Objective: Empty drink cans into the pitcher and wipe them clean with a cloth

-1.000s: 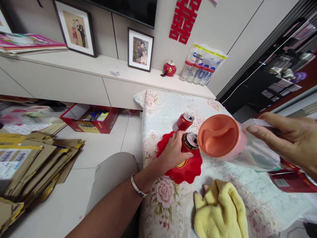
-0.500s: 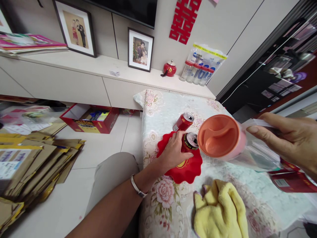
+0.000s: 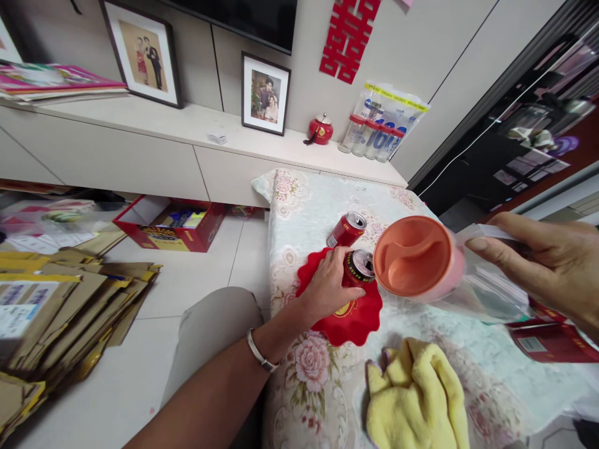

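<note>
My left hand (image 3: 330, 284) is wrapped round an opened drink can (image 3: 360, 267) that stands on a red scalloped tray (image 3: 346, 330). My right hand (image 3: 547, 259) grips the handle of a clear plastic pitcher (image 3: 491, 296). The pitcher is tilted to the left, its orange lid (image 3: 414, 257) close to the can's top. I cannot tell whether lid and can touch, and I see no stream between them. Behind the held can is a second red can (image 3: 347, 229), also opened. A crumpled yellow cloth (image 3: 416, 396) lies nearer to me on the flowered tablecloth (image 3: 311, 368).
A red carton (image 3: 552, 340) is partly hidden under my right hand. Against the wall, a white cabinet (image 3: 182, 134) bears picture frames, a red jar (image 3: 321, 129) and bagged glass jars (image 3: 372, 137). Flattened cardboard (image 3: 88, 305) and an open red box (image 3: 175, 234) are on the floor at left.
</note>
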The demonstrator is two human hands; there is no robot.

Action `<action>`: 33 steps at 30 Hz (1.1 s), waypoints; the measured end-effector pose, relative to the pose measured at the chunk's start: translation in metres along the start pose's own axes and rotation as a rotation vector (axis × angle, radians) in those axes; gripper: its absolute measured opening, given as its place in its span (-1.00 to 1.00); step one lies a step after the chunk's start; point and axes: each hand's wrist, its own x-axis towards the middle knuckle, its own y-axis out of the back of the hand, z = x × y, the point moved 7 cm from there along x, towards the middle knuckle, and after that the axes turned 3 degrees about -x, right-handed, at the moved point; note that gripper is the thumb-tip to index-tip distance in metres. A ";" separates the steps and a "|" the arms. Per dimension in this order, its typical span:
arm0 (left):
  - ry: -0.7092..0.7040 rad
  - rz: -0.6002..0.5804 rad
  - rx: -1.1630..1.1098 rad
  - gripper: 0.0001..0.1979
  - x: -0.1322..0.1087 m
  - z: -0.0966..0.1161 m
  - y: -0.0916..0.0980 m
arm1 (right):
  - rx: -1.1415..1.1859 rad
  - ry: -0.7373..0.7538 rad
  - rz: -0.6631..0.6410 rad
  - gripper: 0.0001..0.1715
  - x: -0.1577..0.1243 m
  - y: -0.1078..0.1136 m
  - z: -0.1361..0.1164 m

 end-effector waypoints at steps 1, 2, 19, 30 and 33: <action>0.000 0.001 0.001 -0.32 0.000 0.000 0.000 | -0.002 -0.001 -0.001 -0.54 0.000 0.000 0.000; 0.000 0.001 0.003 -0.32 0.000 -0.001 0.000 | -0.005 -0.002 -0.001 -0.54 0.000 0.000 0.001; 0.001 0.005 0.015 -0.33 0.000 0.000 0.000 | 0.008 -0.006 0.001 -0.56 0.002 0.001 -0.002; 0.003 0.013 -0.004 -0.34 0.000 -0.001 0.000 | -0.019 0.035 0.009 -0.56 0.003 0.001 -0.003; -0.006 0.011 -0.010 -0.35 0.000 0.000 0.000 | -0.032 0.049 0.016 -0.52 0.004 0.002 -0.004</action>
